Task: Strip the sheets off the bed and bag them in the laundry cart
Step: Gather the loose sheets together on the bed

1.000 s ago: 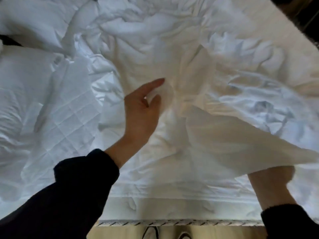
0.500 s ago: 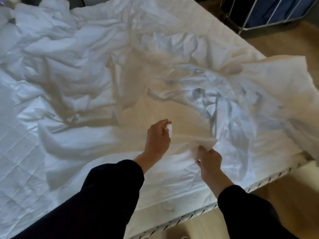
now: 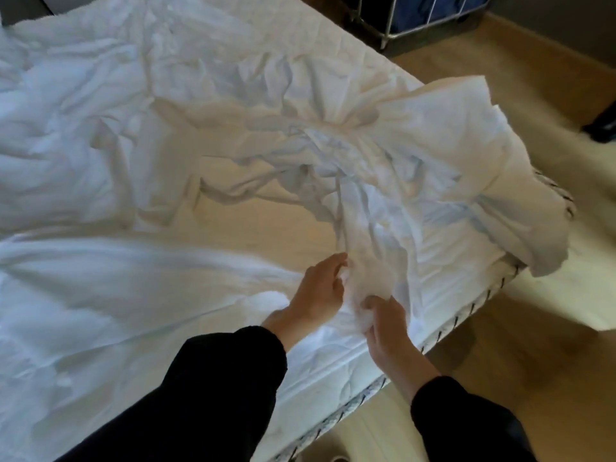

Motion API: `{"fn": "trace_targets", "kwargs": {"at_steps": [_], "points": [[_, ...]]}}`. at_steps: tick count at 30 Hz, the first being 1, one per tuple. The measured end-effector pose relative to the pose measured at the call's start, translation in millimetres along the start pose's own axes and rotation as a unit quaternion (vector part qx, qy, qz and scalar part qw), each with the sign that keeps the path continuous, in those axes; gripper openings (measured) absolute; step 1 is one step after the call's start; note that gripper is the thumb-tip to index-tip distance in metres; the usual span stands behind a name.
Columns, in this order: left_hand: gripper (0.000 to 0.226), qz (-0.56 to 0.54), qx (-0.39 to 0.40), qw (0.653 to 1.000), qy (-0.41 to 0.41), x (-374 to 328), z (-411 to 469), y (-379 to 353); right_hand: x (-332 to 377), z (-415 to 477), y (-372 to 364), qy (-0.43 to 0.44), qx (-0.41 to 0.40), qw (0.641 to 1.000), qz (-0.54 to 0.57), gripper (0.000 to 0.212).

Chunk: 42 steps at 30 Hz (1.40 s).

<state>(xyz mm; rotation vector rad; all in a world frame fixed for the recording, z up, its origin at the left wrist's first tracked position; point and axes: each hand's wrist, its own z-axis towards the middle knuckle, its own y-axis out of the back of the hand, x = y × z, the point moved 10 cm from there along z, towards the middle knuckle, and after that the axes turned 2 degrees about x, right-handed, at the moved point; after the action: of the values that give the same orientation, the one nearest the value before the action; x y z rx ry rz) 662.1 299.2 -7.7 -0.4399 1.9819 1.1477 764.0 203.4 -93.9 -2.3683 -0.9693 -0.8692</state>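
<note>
A crumpled white sheet (image 3: 383, 168) lies loose over the bed, one corner hanging past the mattress edge at the right. My left hand (image 3: 320, 291) and my right hand (image 3: 386, 325) sit close together near the bed's front edge, each gripping a gathered fold of this sheet. More white bedding (image 3: 83, 135) is bunched across the left of the bed. The mattress (image 3: 336, 385) shows its striped piping along the near edge. The laundry cart (image 3: 423, 15), a metal frame with a blue bag, stands on the floor at the top right.
Wooden floor (image 3: 500, 345) runs along the right side of the bed toward the cart. A dark object (image 3: 603, 125) sits on the floor at the far right edge. A grey wall stands behind the cart.
My left hand went from open above the sheet to gripping it. My right hand came in beside it, bunching the sheet. The view swung right, bringing the cart and floor into sight.
</note>
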Motion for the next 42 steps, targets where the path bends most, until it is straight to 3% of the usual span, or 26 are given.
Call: {"fn": "trace_targets", "kwargs": {"at_steps": [2, 4, 7, 10, 13, 17, 22, 24, 27, 29, 33, 36, 40, 42], "points": [[0.036, 0.024, -0.015, 0.999, -0.025, 1, -7, 2, -9, 9, -3, -0.030, 0.040, 0.996, 0.073, 0.034], [0.013, 0.031, -0.060, 0.997, -0.036, 3, -8, 14, 4, 15, 4, 0.013, -0.001, 1.000, -0.028, 0.027], [0.049, -0.009, -0.174, 0.985, -0.014, -8, -10, 44, 46, 1, 4, 0.144, -0.064, 0.974, -0.164, 0.024], [0.044, -0.095, -0.224, 0.968, -0.061, -46, -8, 55, 73, -23, 4, 0.221, -0.076, 0.964, -0.123, 0.028], [0.026, -0.129, -0.181, 0.969, -0.107, -86, 2, 41, 80, -34, 26, 0.218, -0.137, 0.966, -0.014, 0.020], [0.017, -0.001, -0.004, 0.990, -0.139, -83, 11, -25, 57, -22, 41, 0.111, -0.140, 0.982, 0.057, 0.013], [0.058, 0.044, 0.131, 0.984, -0.116, -29, -9, -70, 43, -19, 55, 0.073, -0.149, 0.982, -0.092, 0.024], [0.064, 0.102, 0.110, 0.980, -0.128, -15, -22, -64, 40, -21, 60, 0.069, -0.174, 0.979, -0.082, 0.031], [0.061, 0.236, 0.034, 0.963, -0.128, 1, -30, -39, 31, -19, 52, 0.035, -0.186, 0.982, 0.020, 0.024], [0.050, 0.216, 0.028, 0.969, -0.116, 0, -32, -25, 30, -18, 46, 0.033, -0.195, 0.977, 0.080, 0.023], [0.031, 0.215, 0.074, 0.963, -0.142, -25, -47, -29, 45, -22, 47, 0.090, -0.203, 0.975, 0.028, 0.016], [0.047, 0.265, 0.138, 0.945, -0.132, -31, -60, -48, 46, -21, 44, 0.096, -0.171, 0.981, -0.011, 0.037], [0.062, 0.299, 0.123, 0.944, -0.072, -14, -46, -53, 54, -23, 40, 0.107, -0.128, 0.985, -0.047, 0.008], [0.078, 0.241, 0.108, 0.963, -0.051, -18, -37, -55, 59, -21, 38, 0.128, -0.115, 0.982, -0.081, 0.028]]}}
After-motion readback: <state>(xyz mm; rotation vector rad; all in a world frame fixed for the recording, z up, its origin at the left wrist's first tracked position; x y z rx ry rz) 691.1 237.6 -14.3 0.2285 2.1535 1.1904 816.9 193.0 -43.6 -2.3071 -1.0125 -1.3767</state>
